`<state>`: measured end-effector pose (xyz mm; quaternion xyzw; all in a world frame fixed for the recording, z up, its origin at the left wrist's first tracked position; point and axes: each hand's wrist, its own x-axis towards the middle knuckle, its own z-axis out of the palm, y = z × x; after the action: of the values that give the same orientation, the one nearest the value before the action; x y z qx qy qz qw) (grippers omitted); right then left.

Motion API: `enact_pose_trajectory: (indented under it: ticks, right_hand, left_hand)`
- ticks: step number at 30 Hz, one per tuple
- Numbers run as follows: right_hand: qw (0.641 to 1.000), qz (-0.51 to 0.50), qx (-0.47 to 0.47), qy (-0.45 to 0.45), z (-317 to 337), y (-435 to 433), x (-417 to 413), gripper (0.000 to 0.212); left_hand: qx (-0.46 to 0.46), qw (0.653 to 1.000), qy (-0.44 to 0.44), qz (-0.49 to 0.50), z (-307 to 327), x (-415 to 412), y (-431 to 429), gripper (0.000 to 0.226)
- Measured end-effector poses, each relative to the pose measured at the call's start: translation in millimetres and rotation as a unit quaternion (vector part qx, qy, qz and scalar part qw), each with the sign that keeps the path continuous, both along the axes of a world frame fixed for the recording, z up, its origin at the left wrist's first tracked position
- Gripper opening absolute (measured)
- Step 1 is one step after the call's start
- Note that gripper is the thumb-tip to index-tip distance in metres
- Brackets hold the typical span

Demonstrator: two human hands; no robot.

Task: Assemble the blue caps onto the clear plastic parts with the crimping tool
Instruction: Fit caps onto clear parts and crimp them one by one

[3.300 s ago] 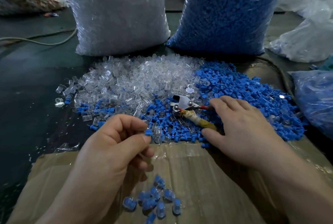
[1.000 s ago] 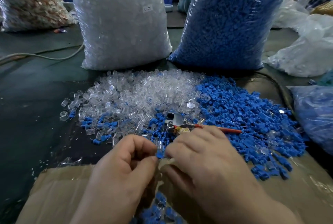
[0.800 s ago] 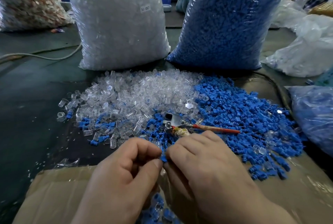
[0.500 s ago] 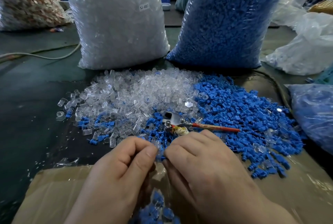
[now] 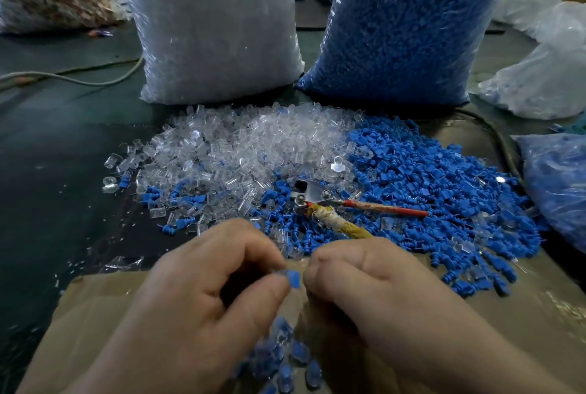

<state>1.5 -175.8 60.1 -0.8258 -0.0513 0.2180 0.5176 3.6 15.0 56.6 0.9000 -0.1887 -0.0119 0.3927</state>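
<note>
Our left hand (image 5: 203,292) pinches one blue cap (image 5: 294,278) between thumb and forefinger, nearer us than the crimping tool (image 5: 312,195). Our right hand (image 5: 374,285) curls just beside the cap; we cannot tell what its fingers clasp. We judge the cap light, stiff and slippery: grip its flat head, leaving the stem free for the clear plastic parts (image 5: 241,146) beyond the tool

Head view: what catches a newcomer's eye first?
At the back stand a white bag and a blue bag, a clear heap and a blue heap spilled before them. A crimping tool lies on the heaps; nearest, the left hand pinches a blue cap beside the right hand.
</note>
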Motion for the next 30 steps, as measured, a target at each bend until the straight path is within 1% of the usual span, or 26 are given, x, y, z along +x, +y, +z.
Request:
enact_pose_trajectory:
  ticks: [1, 2, 3, 4, 5, 6, 7, 9, 11, 13, 16, 17, 19, 20, 21, 22, 24, 28, 30]
  right_hand:
    - [0.989, 0.015, -0.115, -0.094, -4, -3, 0, 0.035]
    - [0.961, 0.031, -0.216, -0.170, -7, -5, 0, 0.038]
    - [0.933, 0.039, -0.285, -0.217, -9, -5, -1, 0.039]
    - [0.915, 0.041, -0.319, -0.241, -10, -4, -1, 0.038]
    - [0.905, 0.044, -0.339, -0.252, -13, -3, -1, 0.037]
    - [0.898, 0.052, -0.353, -0.259, -16, -2, -1, 0.035]
    - [0.892, 0.057, -0.363, -0.263, -20, -2, 0, 0.034]
    - [0.886, 0.052, -0.373, -0.270, -26, -3, 0, 0.033]
    - [0.880, 0.038, -0.385, -0.277, -28, -4, 1, 0.037]
    - [0.876, 0.028, -0.386, -0.289, -30, -2, 5, 0.042]
    - [0.864, 0.036, -0.393, -0.313, -35, 5, 14, 0.055]
    - [0.859, 0.043, -0.400, -0.317, -36, 8, 16, 0.058]
    - [0.856, 0.049, -0.411, -0.311, -38, 14, 20, 0.053]
    - [0.855, 0.049, -0.414, -0.307, -38, 15, 21, 0.049]
    - [0.854, 0.050, -0.418, -0.304, -38, 15, 23, 0.045]
    - [0.853, 0.052, -0.422, -0.303, -39, 15, 24, 0.041]
    - [0.852, 0.049, -0.422, -0.305, -39, 15, 25, 0.031]
    - [0.860, 0.048, -0.402, -0.310, -40, 13, 26, 0.016]
    - [0.859, 0.042, -0.395, -0.321, -41, 12, 25, 0.014]
  left_hand:
    - [0.021, 1.000, -0.009, 0.003, -5, 2, 2, 0.013]
    - [0.042, 0.999, 0.008, 0.008, -9, 6, 5, 0.012]
    - [0.078, 0.997, -0.002, 0.022, -16, 8, 8, 0.017]
    - [0.112, 0.993, -0.026, 0.019, -21, 10, 11, 0.030]
    - [0.140, 0.989, -0.044, 0.019, -26, 11, 14, 0.040]
    - [0.160, 0.986, -0.043, 0.013, -27, 12, 13, 0.045]
    - [0.172, 0.984, -0.034, 0.004, -27, 12, 10, 0.045]
    - [0.158, 0.987, -0.018, -0.016, -30, 11, 9, 0.038]
    - [0.158, 0.987, -0.011, -0.029, -27, 10, 7, 0.033]
    - [0.161, 0.987, -0.013, 0.009, -27, 11, 6, 0.035]
    - [0.165, 0.975, -0.067, 0.133, -29, 17, 10, 0.044]
    - [0.178, 0.968, -0.077, 0.161, -31, 19, 11, 0.052]
    - [0.236, 0.953, -0.080, 0.170, -37, 23, 10, 0.074]
    - [0.260, 0.949, -0.080, 0.161, -40, 23, 9, 0.079]
    - [0.272, 0.947, -0.075, 0.152, -42, 23, 6, 0.077]
    - [0.277, 0.947, -0.069, 0.149, -44, 22, 4, 0.071]
    - [0.262, 0.951, -0.062, 0.148, -45, 22, 3, 0.052]
    - [0.234, 0.960, -0.069, 0.140, -46, 21, 1, 0.022]
    - [0.224, 0.961, -0.074, 0.141, -47, 21, 0, 0.013]
